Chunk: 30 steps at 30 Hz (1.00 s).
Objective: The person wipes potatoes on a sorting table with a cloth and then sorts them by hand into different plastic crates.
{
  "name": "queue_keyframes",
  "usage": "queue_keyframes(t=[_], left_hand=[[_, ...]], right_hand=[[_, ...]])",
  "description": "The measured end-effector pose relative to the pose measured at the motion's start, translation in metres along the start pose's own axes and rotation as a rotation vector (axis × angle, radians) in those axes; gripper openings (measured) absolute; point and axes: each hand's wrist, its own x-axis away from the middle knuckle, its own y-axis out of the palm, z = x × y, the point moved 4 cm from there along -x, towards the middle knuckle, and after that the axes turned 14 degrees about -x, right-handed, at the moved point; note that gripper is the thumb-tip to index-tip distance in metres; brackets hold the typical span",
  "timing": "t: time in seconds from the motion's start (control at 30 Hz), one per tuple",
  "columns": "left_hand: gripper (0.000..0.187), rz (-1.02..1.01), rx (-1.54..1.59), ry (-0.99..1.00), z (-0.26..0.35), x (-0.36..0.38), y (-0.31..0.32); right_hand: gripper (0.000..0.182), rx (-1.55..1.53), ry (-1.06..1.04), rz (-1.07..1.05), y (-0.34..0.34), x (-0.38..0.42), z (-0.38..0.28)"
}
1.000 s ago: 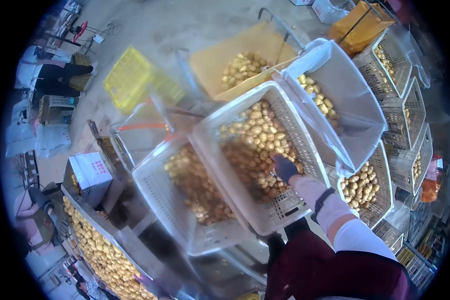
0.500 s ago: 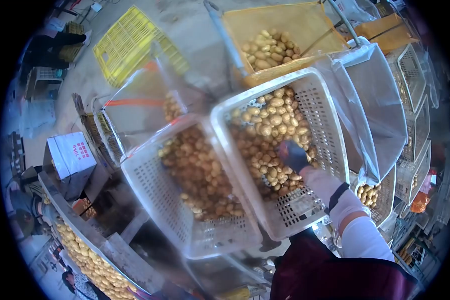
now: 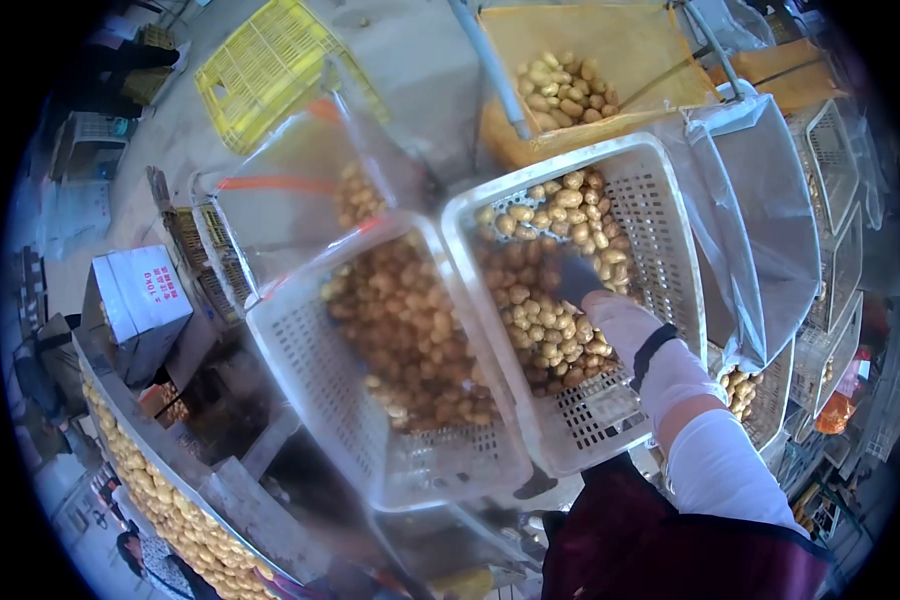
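Observation:
Two white perforated crates stand side by side, the left crate (image 3: 315, 380) and the right crate (image 3: 670, 240), both holding potatoes. My right hand (image 3: 572, 278), in a dark glove, reaches down into the right crate and touches the potatoes (image 3: 555, 330) near its middle. Its fingers are blurred and hidden against the pile, so their grip cannot be made out. A white sleeve with a dark band covers that forearm. My left hand does not show.
An orange bag (image 3: 610, 125) with potatoes hangs behind the right crate. Clear plastic bags flank both crates. A yellow crate (image 3: 270, 75), a white carton (image 3: 145, 300), a long potato trough (image 3: 160, 490) at left and stacked crates (image 3: 838, 240) at right surround them. A person (image 3: 155, 560) is at lower left.
My right hand has moved slightly left and up within the right crate. More of the crate floor shows at its far end, and the view has shifted slightly.

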Motion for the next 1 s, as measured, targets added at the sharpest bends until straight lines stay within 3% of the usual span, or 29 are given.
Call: queue_keyframes(t=[0.07,0.13,0.23,0.3,0.37,0.43,0.47,0.57,0.63,0.67,0.7,0.8,0.83,0.93,1.0], left_hand=[[0.062,0.005,0.008,0.012,0.001,-0.003,0.002],[0.062,0.012,0.014,0.022,0.000,-0.005,0.002],[0.062,0.010,0.010,0.036,0.002,-0.007,0.004],[0.061,0.008,0.008,0.048,0.003,-0.008,0.007],[0.061,0.005,0.001,0.058,0.004,-0.008,0.010],[0.061,0.012,0.000,0.061,0.003,-0.009,0.011],[0.061,0.014,-0.002,0.068,0.001,-0.009,0.011],[0.061,0.025,0.007,0.078,-0.006,-0.010,0.010],[0.056,0.018,-0.002,0.077,-0.008,-0.010,0.011],[0.054,0.015,-0.006,0.077,-0.009,-0.010,0.011],[0.054,0.022,-0.005,0.073,-0.006,-0.012,0.009],[0.054,0.021,0.004,0.073,-0.001,-0.012,0.011],[0.054,0.023,0.009,0.067,0.000,-0.011,0.011],[0.055,0.018,0.018,0.060,0.002,-0.010,0.010],[0.055,0.010,0.016,0.049,0.003,-0.010,0.010]], right_hand=[[0.049,-0.042,0.114,-0.142,-0.012,0.035,-0.022],[0.056,-0.102,0.087,-0.088,-0.023,0.090,-0.040],[0.061,-0.075,-0.057,0.107,-0.015,0.210,0.029],[0.047,-0.068,-0.225,0.399,-0.050,0.307,0.042],[0.054,-0.091,-0.002,0.431,-0.080,0.391,0.068],[0.065,0.279,0.365,0.474,-0.094,0.441,0.093],[0.063,0.378,0.387,0.572,-0.098,0.453,0.086],[0.059,0.307,0.054,0.503,-0.094,0.400,0.040],[0.052,-0.139,-0.224,0.442,-0.064,0.330,0.037],[0.046,-0.133,-0.176,0.389,-0.046,0.288,0.028],[0.051,-0.100,-0.109,0.254,-0.027,0.245,0.028],[0.052,-0.009,-0.139,0.298,0.029,0.133,0.070],[0.051,0.074,-0.146,0.312,0.042,0.111,0.080],[0.040,-0.046,0.218,0.321,0.064,0.089,0.091],[0.033,-0.038,0.194,0.134,0.036,0.087,0.069]])
